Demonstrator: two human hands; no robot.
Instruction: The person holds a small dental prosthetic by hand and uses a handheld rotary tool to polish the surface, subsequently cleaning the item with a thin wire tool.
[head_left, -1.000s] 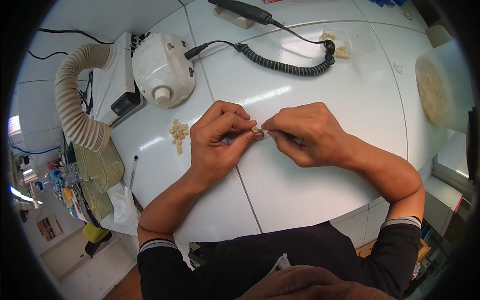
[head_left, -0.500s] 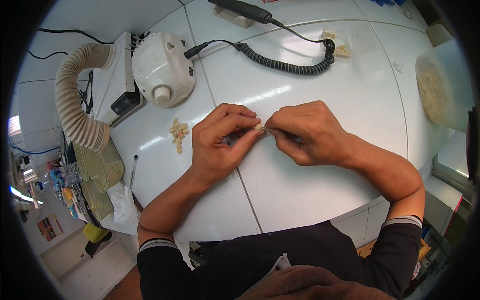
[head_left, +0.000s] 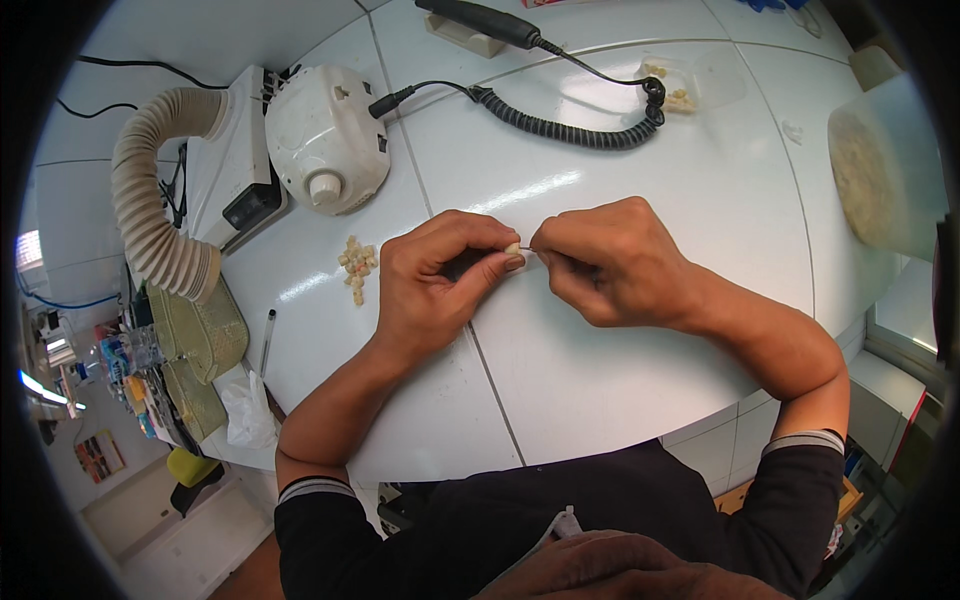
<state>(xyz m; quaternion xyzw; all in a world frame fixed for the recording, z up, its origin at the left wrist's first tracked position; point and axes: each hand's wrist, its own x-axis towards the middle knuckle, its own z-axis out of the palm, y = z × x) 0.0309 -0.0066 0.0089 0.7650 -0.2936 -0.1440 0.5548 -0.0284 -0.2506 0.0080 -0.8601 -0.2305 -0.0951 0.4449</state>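
Above the middle of the white table, my left hand (head_left: 435,280) pinches a small cream, tooth-like piece (head_left: 513,249) between thumb and forefinger. My right hand (head_left: 620,265) is closed around a thin metal tool (head_left: 528,249), whose tip meets or nearly meets the piece. Most of the tool is hidden inside my fingers, so its exact kind does not show. Left of my left hand lies a loose cluster of similar cream pieces (head_left: 357,265) on the tabletop.
A white control unit with a knob (head_left: 325,140) stands at the back left, beside a ribbed hose (head_left: 140,190). Its coiled black cord (head_left: 570,135) leads to a handpiece (head_left: 485,20). Around the table are a pen (head_left: 268,340), a clear box (head_left: 690,80) and a translucent tub (head_left: 890,170).
Both hands stay close together in nearly the same place. My left fingers have shifted slightly left and the piece has turned a little; more of the thin tool shows between the hands.
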